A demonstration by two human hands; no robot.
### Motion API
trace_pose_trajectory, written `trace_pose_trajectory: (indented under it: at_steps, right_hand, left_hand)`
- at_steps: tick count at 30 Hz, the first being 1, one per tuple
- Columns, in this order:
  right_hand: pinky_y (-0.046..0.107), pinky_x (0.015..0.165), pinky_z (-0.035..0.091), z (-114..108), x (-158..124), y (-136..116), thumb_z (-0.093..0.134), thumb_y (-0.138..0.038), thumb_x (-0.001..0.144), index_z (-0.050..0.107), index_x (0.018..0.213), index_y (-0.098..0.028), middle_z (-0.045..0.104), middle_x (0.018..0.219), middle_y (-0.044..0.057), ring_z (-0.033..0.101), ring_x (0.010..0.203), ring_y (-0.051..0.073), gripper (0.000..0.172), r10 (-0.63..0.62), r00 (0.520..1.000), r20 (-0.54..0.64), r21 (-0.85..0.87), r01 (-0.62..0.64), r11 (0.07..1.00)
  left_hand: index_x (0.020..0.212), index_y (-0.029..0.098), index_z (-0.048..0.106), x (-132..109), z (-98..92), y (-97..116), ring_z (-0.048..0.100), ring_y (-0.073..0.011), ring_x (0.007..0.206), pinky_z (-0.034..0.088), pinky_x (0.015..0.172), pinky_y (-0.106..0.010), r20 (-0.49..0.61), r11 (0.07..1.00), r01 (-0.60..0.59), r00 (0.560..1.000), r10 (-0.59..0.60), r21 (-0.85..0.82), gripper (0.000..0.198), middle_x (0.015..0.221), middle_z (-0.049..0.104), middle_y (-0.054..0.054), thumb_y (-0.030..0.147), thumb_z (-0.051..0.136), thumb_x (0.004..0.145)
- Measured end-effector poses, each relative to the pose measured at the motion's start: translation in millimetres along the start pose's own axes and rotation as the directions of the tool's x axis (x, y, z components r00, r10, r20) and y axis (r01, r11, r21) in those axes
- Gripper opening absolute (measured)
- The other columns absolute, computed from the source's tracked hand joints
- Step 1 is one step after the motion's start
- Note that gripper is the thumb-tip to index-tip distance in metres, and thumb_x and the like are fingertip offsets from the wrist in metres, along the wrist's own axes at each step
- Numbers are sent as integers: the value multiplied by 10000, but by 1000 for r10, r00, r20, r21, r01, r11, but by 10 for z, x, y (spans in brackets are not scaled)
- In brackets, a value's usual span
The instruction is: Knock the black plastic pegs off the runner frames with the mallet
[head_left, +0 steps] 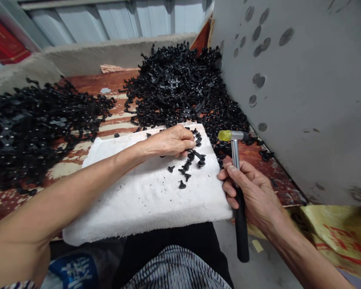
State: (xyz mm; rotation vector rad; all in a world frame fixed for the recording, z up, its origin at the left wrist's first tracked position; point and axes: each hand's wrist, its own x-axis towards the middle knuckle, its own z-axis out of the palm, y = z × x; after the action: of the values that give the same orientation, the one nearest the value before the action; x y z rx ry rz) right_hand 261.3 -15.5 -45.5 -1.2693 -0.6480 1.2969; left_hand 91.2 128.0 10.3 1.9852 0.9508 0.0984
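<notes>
My left hand [175, 140] is closed over the white cloth [123, 204], its fingertips pinching a black plastic piece [197, 154] with a round end. Around that hand, several small black plastic parts [183, 184] lie loose on the cloth, some with a flat round foot and a stem. In my right hand [249, 184] is a mallet [235, 154], gripped near the top of its black handle. Its head has a yellow face on the left and a dark one on the right, and it stands upright beside the cloth's right edge.
A tall heap of black plastic parts [174, 84] stands behind the cloth, and another heap [39, 128] lies at the left. A grey panel [303, 100] bounds the right side. Yellow sacks [337, 233] lie low at the right, and a red box [6, 40] is at upper left.
</notes>
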Motion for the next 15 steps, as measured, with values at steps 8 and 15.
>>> trace_pose_trajectory:
  at_steps: [8,15]
  right_hand:
    - [163,283,301,-25,11,20,749,-478,712,551,885,-214,600,693,-39,379,399,50,373,-3,1000,23,-96,5,995]
    - [236,459,489,-194,140,-116,539,-351,910,587,1264,-226,651,808,10,550,545,117,379,-354,920,169,-555,385,737]
  left_hand:
    - [563,162,524,67,-63,-38,400,-61,403,260,411,-206,43,997,-34,999,31,70,232,484,528,32,140,530,794]
    - [490,152,546,139,-162,-19,368,-59,382,235,406,-212,103,995,-42,994,33,87,266,436,489,26,127,577,753]
